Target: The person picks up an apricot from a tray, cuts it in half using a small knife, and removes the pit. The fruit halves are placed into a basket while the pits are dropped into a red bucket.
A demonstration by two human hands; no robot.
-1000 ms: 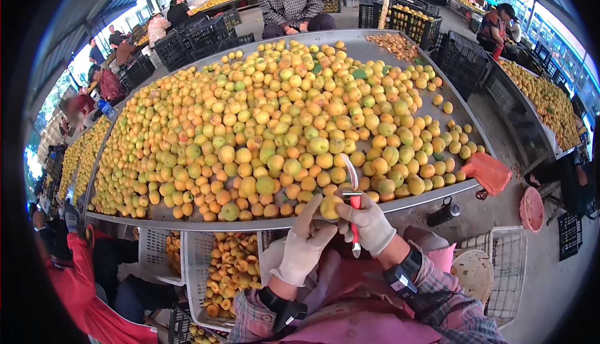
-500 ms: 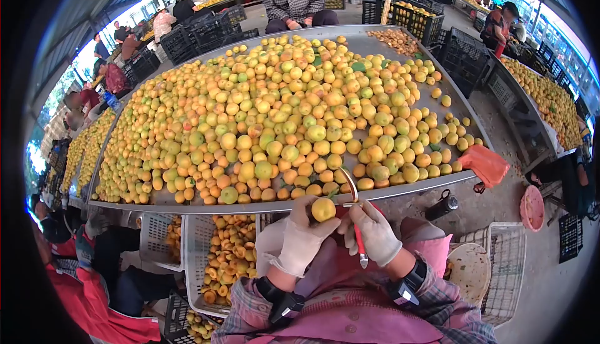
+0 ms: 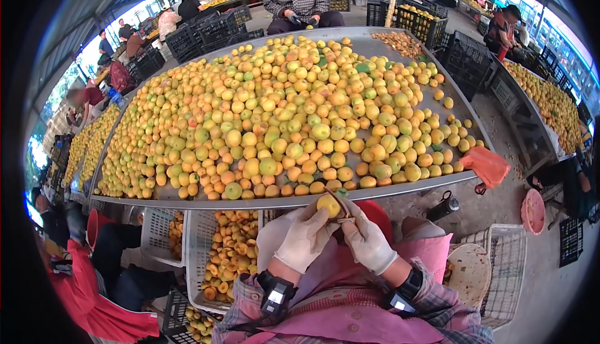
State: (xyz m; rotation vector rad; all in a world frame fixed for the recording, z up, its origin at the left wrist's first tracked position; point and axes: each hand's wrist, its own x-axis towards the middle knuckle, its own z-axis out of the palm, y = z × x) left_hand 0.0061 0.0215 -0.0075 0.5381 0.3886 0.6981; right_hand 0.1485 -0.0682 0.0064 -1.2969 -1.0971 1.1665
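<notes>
My gloved left hand (image 3: 303, 237) is closed around a yellow apricot (image 3: 328, 204) just in front of the metal table's near edge. In my gloved right hand (image 3: 370, 239) is a curved knife (image 3: 339, 202), its blade against the apricot's right side. The knife's red handle is mostly hidden by the hand. Both hands are close together above my lap. Beyond them, a large heap of whole apricots (image 3: 250, 125) covers much of the metal table (image 3: 287, 204).
Below left, a white crate (image 3: 195, 256) holds halved apricots (image 3: 230, 250). Right of me are a white crate (image 3: 509, 269), a black bottle (image 3: 442, 205) and a pink basket (image 3: 533, 211). An orange bag (image 3: 484, 166) hangs at the table corner. A person (image 3: 295, 0) sits opposite.
The knife has come onto the apricot, its blade swinging left, and the red handle has turned out of sight. The person opposite has raised their hands and now holds something.
</notes>
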